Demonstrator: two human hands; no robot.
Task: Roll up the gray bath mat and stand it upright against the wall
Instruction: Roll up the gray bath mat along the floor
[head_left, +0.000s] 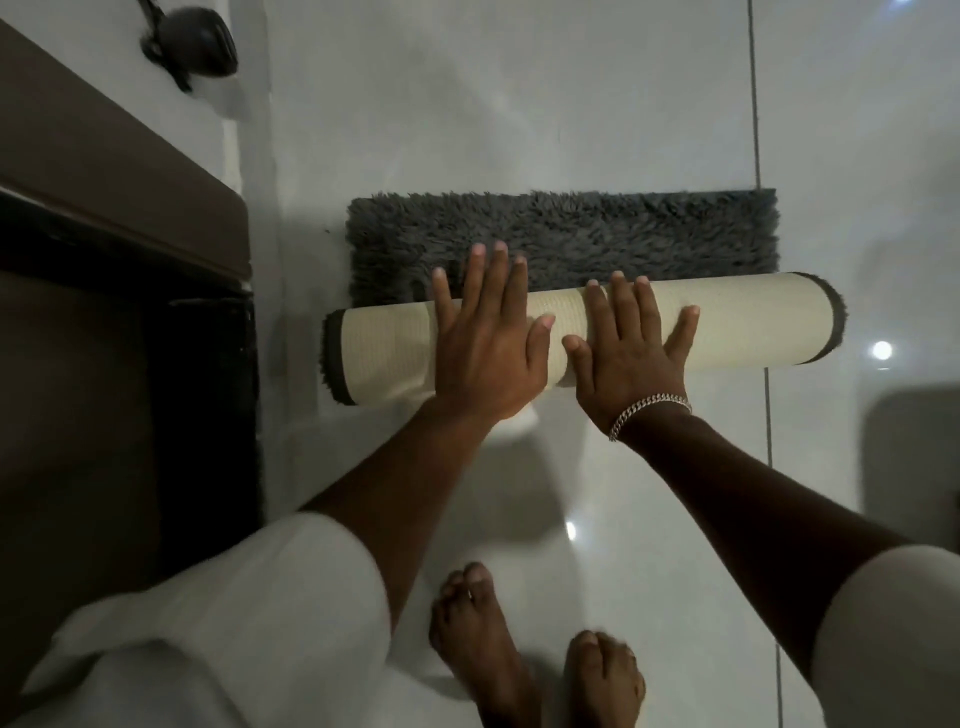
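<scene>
The gray bath mat (566, 236) lies on the white tiled floor, partly rolled. Its rolled part (753, 325) shows the cream backing and runs left to right, with a strip of shaggy gray pile flat beyond it. My left hand (485, 338) presses flat on the roll left of centre, fingers spread. My right hand (631, 348), with a silver bracelet at the wrist, presses flat on the roll beside it, fingers spread too. Neither hand grips the roll.
A dark brown cabinet (104, 171) stands along the left, with a white wall strip (254, 171) beside the mat. A black object (195, 41) sits at the top left. My bare feet (535, 654) stand on the glossy tiles (519, 93) near the bottom.
</scene>
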